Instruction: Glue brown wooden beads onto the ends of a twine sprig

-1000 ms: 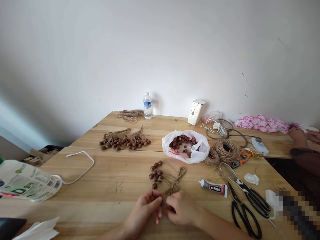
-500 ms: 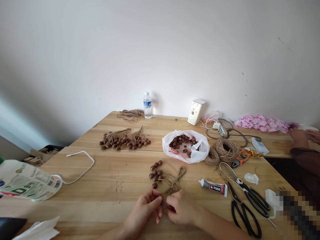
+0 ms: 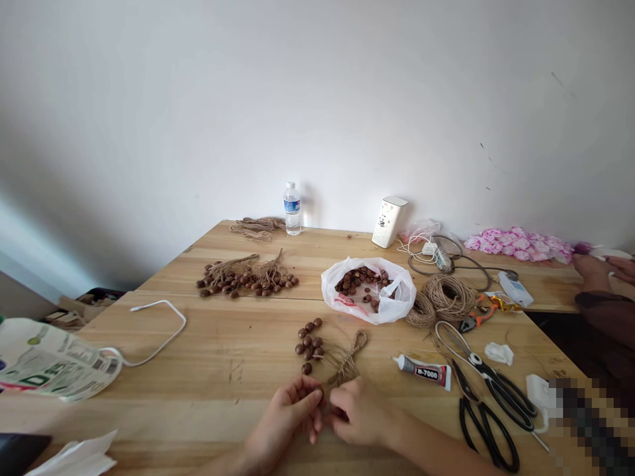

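Note:
At the near middle of the table my left hand [image 3: 294, 411] pinches a brown nut, mostly hidden between thumb and fingers. Close against it, my right hand [image 3: 361, 411] has its fingers curled; what they grip is hidden, though twine runs towards them. Just beyond lies a looped twine bundle [image 3: 353, 357] with loose strands. Several round brown nuts [image 3: 307, 342] rest left of the bundle, some touching its strands. Farther back, a white plastic bag [image 3: 337, 301] lies open with many nuts inside. To the left are finished-looking clusters of nuts on twine [image 3: 248, 276].
Right of my hands lie a glue tube [image 3: 424, 372], black-handled scissors [image 3: 489, 423], another pair of scissors [image 3: 506, 393], pliers [image 3: 479, 317] and twine coils [image 3: 449, 297]. A water bottle [image 3: 292, 210] and white box [image 3: 389, 222] stand behind. Another person's hand [image 3: 592, 270] is at far right.

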The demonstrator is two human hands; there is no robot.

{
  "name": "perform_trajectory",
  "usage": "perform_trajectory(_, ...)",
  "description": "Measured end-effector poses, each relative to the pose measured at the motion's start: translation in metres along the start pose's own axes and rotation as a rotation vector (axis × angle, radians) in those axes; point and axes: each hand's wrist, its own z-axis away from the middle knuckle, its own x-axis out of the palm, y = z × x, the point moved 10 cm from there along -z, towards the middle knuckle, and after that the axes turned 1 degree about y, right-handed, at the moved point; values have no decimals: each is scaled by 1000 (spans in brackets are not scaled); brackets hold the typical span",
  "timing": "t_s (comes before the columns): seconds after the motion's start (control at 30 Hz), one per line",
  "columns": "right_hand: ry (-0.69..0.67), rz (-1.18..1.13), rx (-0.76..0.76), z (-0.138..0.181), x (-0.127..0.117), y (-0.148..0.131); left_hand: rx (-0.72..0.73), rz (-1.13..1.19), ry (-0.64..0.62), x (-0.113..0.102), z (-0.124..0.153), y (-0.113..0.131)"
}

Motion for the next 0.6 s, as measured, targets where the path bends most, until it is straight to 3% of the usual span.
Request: perform_trajectory(0.6, -8, 14, -2, 0, 1, 1, -3, -4, -9, -1, -1, -1)
